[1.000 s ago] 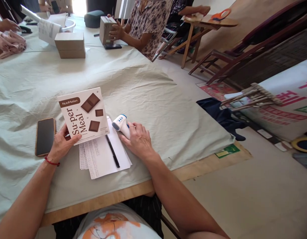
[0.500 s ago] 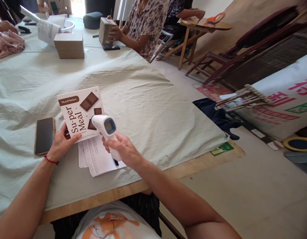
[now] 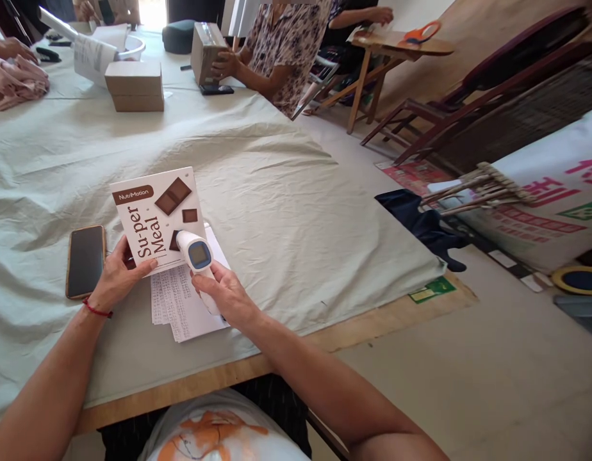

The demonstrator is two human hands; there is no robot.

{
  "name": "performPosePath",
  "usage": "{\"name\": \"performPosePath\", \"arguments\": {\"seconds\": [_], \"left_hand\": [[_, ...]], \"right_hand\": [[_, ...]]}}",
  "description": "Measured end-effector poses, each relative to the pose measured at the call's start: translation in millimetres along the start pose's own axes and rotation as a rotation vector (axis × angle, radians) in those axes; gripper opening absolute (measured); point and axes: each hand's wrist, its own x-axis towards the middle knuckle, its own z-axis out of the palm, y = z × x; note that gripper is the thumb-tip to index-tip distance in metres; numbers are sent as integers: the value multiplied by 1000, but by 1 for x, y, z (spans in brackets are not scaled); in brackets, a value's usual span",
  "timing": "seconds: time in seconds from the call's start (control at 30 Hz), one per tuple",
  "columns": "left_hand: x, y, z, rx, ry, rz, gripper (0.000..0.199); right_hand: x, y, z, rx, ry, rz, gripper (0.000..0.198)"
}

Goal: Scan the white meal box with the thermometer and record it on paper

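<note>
White-and-blue plastic thermometer gun (image 3: 195, 251) in the right hand (image 3: 227, 296), nose right by a flat white cardboard box (image 3: 154, 221)!
Fingers wrap closed round the handle; the left hand (image 3: 117, 275) pinches the box's lower left corner, thumb in front. Just left of that hand lies a black rectangular phone (image 3: 85, 262); between both hands, below the box, white paper sheets (image 3: 195, 320).

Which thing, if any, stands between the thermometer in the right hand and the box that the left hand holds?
Nothing visible does: the white thermometer in the right hand overlaps the front of the box in this view. Whether it touches, I cannot tell.
</note>
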Motion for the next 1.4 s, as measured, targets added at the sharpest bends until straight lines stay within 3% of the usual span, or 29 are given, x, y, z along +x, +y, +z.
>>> {"name": "performPosePath", "arguments": {"seconds": [0.63,0.97,1.2,1.4], "left_hand": [[0,1,-1,-58,-16,-69,71],[-1,3,1,-86,-41,-62,60],[1,4,-2,-60,13,-111,57],[2,1,-5,-25,18,-130,59]], "right_hand": [[1,6,0,115,1,-10,33],[0,1,-2,134,-72,-21,35],[4,-11,-21,157,269,-204,34],[6,-20,-30,177,334,-238,36]]}}
